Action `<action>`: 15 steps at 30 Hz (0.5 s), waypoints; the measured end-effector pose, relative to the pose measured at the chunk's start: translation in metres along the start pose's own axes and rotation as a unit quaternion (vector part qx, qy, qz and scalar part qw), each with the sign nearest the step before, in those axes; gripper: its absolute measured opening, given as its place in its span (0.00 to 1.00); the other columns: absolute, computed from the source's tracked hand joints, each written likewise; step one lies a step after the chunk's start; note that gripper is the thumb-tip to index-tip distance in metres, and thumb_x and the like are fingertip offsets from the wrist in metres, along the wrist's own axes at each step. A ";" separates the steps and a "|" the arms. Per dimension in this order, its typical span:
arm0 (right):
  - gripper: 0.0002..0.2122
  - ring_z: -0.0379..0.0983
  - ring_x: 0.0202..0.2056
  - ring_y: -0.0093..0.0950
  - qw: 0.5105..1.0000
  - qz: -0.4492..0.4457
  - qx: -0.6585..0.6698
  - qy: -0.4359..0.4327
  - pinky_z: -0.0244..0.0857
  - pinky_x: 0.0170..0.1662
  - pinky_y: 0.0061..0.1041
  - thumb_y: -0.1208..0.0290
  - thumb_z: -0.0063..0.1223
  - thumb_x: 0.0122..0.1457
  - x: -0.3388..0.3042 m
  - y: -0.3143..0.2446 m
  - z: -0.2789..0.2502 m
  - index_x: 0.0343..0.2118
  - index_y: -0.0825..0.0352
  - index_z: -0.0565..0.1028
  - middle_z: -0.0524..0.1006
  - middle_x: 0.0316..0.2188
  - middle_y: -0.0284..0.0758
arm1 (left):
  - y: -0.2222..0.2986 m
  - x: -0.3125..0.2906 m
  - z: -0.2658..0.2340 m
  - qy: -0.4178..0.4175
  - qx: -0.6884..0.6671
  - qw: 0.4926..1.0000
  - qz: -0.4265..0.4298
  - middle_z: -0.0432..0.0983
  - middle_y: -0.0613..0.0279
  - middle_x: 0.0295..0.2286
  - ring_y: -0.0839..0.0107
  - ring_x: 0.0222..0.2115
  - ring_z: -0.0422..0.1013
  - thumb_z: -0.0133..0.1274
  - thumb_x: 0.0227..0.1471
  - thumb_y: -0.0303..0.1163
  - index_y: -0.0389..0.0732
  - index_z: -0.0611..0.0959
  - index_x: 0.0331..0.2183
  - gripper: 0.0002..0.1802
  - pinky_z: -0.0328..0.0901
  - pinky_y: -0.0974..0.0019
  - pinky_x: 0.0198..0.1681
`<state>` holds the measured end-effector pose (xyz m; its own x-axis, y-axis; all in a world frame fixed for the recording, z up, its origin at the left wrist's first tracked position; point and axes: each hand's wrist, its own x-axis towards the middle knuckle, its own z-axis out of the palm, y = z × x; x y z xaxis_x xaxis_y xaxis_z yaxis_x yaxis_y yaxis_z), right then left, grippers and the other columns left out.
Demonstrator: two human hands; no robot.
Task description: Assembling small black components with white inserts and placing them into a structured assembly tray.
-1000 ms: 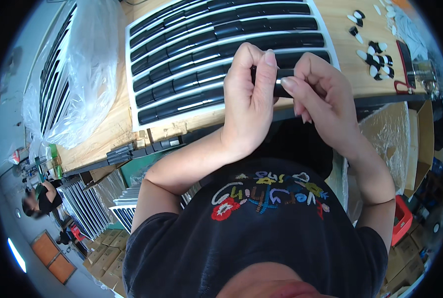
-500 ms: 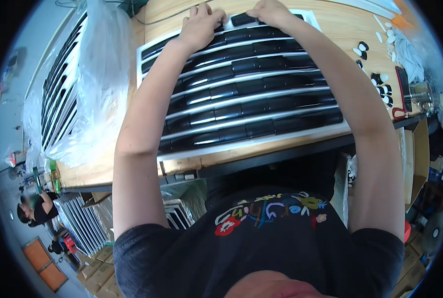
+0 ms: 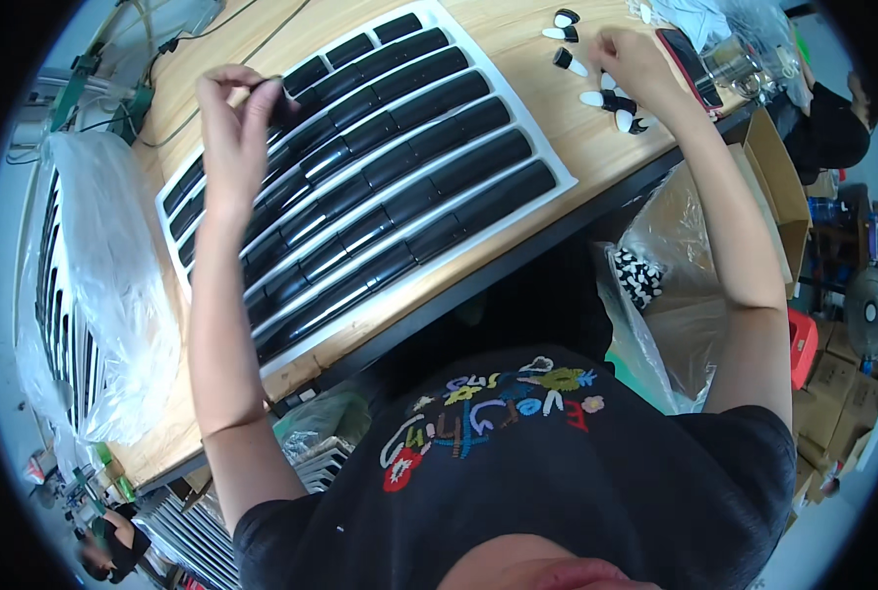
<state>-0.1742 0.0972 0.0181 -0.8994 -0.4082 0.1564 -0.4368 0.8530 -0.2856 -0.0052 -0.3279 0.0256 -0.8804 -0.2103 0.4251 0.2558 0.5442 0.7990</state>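
A white panel [image 3: 564, 183] lies on the table, carrying curved rows of glossy black strips [image 3: 429, 194] made of short segments. At its far left part is my left hand [image 3: 230, 128], raised with thumb and fingers pinched on a small dark piece [image 3: 279, 104], partly hidden by the fingers. My right hand [image 3: 640, 71] is out at the right above several small black-and-white pieces [image 3: 608, 100]. Its fingers are bent and look slightly apart, with nothing visible between them. More such pieces [image 3: 570, 62] lie just left of it.
Plastic film [image 3: 114, 265] covers another stack of striped panels at left. A red-edged dark tray [image 3: 690, 67] and a metal cup [image 3: 732, 64] stand at right. Below the table edge, a lined carton [image 3: 680, 295] holds black-and-white pieces. Other people are in the background.
My right hand has left the panel's far edge for the loose pieces at right. My left hand now holds a small dark piece up near the panel. The view has turned.
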 end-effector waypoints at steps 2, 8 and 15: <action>0.10 0.73 0.25 0.35 0.999 0.022 0.031 -0.028 0.66 0.33 0.31 0.66 0.56 0.59 -0.017 0.005 0.010 0.32 0.69 0.75 0.74 0.20 0.39 | 0.039 -0.025 0.019 -0.021 -0.153 0.984 -0.088 0.73 0.60 0.32 0.73 0.29 0.73 0.57 0.56 0.27 0.36 0.72 0.40 0.13 0.67 0.71 0.37; 0.05 0.72 0.36 0.37 0.975 -0.211 0.012 0.070 0.66 0.37 0.33 0.77 0.48 0.59 -0.002 -0.009 0.045 0.38 0.65 0.73 0.70 0.36 0.42 | 0.087 -0.101 0.069 -0.075 -0.474 0.838 -0.259 0.76 0.65 0.32 0.80 0.28 0.69 0.56 0.57 0.27 0.40 0.79 0.40 0.08 0.65 0.76 0.31; 0.07 0.65 0.22 0.16 0.940 -0.009 0.342 -0.009 0.59 0.26 0.17 0.73 0.56 0.60 -0.042 -0.073 0.009 0.28 0.66 0.71 0.69 0.19 0.27 | 0.103 -0.133 0.106 0.033 -0.514 0.813 -0.271 0.71 0.67 0.25 0.80 0.21 0.66 0.54 0.60 0.32 0.38 0.75 0.39 0.09 0.63 0.76 0.25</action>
<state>-0.1044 0.0494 0.0233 -0.8892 -0.4315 0.1519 -0.3544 0.4398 -0.8252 0.0956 -0.1574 0.0065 -0.9603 -0.2547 -0.1139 0.0658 -0.6034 0.7947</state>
